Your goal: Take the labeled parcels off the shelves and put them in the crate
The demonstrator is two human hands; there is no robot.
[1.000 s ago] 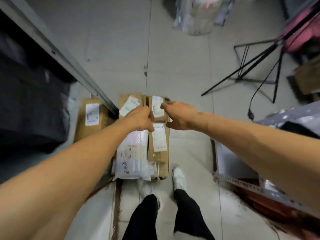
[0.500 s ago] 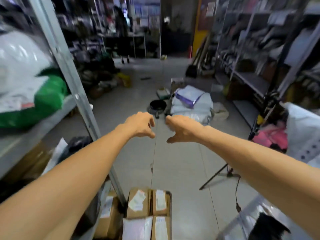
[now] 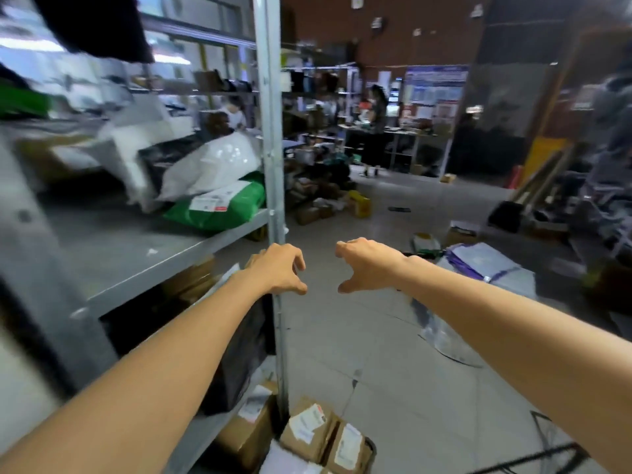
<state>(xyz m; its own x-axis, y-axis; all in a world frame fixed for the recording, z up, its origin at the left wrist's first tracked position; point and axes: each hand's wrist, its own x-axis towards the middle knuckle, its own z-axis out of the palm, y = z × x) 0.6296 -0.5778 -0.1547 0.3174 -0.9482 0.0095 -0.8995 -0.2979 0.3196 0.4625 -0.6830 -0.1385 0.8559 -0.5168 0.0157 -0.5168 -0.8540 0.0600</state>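
Both bare forearms reach straight out from the lower corners, wrists level, backs of the hands up. The left hand point(image 3: 278, 268) hangs in front of the grey metal shelf upright point(image 3: 273, 131), fingers curled loosely downward and thumb pointing inward – it grips nothing. The right hand point(image 3: 367, 265) mirrors it just beside, a narrow gap between the two thumbs, fingers likewise half-curled and empty. On the grey metal shelf board point(image 3: 136, 254) to the left lie a green plastic mailer bag with a white label point(image 3: 219, 206) and, resting on top of it, a white plastic parcel bag point(image 3: 212, 165). Down at the bottom edge, brown cardboard boxes with white labels point(image 3: 325, 436) sit packed side by side in a dark-rimmed crate point(image 3: 371, 446) on the floor – well below both hands.
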